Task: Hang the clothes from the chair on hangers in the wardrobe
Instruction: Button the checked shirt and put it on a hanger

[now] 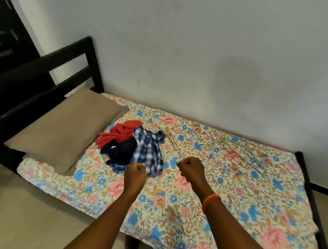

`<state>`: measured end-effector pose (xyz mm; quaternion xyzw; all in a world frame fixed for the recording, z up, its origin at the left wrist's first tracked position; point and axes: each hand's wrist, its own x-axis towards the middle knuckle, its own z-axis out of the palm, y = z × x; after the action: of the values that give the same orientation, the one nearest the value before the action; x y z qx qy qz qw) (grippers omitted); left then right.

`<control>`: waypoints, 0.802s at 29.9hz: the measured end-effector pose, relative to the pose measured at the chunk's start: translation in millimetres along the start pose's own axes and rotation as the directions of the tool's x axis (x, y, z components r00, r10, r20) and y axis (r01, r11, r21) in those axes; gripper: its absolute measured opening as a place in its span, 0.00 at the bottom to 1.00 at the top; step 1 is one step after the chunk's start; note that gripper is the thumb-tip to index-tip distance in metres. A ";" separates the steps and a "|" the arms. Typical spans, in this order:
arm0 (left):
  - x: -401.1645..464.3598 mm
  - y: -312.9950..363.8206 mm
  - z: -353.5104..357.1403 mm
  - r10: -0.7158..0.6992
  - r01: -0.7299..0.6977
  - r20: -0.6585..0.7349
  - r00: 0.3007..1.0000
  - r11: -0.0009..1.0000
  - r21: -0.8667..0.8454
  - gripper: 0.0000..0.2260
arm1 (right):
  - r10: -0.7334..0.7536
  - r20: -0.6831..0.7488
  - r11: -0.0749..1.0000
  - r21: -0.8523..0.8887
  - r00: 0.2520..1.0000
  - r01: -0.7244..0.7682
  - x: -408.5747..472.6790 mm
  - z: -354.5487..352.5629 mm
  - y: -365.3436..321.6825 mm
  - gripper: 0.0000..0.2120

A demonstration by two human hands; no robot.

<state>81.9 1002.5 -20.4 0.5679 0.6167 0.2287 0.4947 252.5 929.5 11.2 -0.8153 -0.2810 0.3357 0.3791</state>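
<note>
I stand at the side of a bed covered by a floral sheet, looking down at it. My two bare arms reach out over the sheet. My left hand is curled into a fist and holds nothing; it hangs just over the near edge of the clothes. My right hand is also a fist, empty, a little to the right of the clothes, with an orange band on that wrist.

The clothes lie in a crumpled heap on the sheet, just right of a tan pillow. The heap has a red garment at the far left, a dark navy piece in front of it, and a blue and white checked shirt on the right side. Thin wire hangers lie flat on the sheet well to the right of the clothes, near the wall; their shapes blur into the print. No wardrobe interior shows; a dark door stands far left of the clothes.

I judge the clothes light, soft and floppy, tangled together, so each will sag and drag its neighbours. The best hold looks like the checked shirt's collar or shoulders, lifted free and shaken out. The hangers look thin, stiff and liable to snag one another
</note>
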 end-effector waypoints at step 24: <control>451.3 -111.3 138.7 -0.186 0.153 0.331 0.925 0.981 0.124 0.21 | 0.478 0.202 0.826 0.228 0.855 -0.516 387.8 304.3 100.1 0.07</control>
<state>210.6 1354.2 -328.8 0.5665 0.5786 0.0536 0.5843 280.7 1281.1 -347.4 -0.7750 -0.0345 0.5130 0.3674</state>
